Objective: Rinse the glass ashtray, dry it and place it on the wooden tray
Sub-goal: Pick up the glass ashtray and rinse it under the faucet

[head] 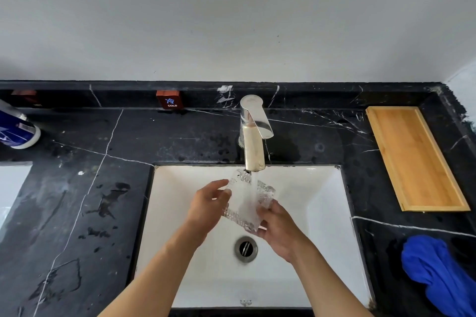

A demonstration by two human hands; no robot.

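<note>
A clear, knobbly glass ashtray (246, 201) is tilted on edge under the running faucet (253, 147), above the white sink (322, 203). Water streams over its face. My left hand (208, 203) grips its left edge with thumb and fingers. My right hand (279, 229) holds its lower right corner from underneath. The empty wooden tray (412, 157) lies on the black marble counter at the far right. A crumpled blue cloth (438, 273) lies on the counter at the lower right, below the tray.
The sink drain (246, 249) sits below my hands. A blue and white bottle (18, 128) lies on its side at the far left. A red "COLD" sign (170, 100) leans against the backsplash. Water spots mark the counter left of the sink.
</note>
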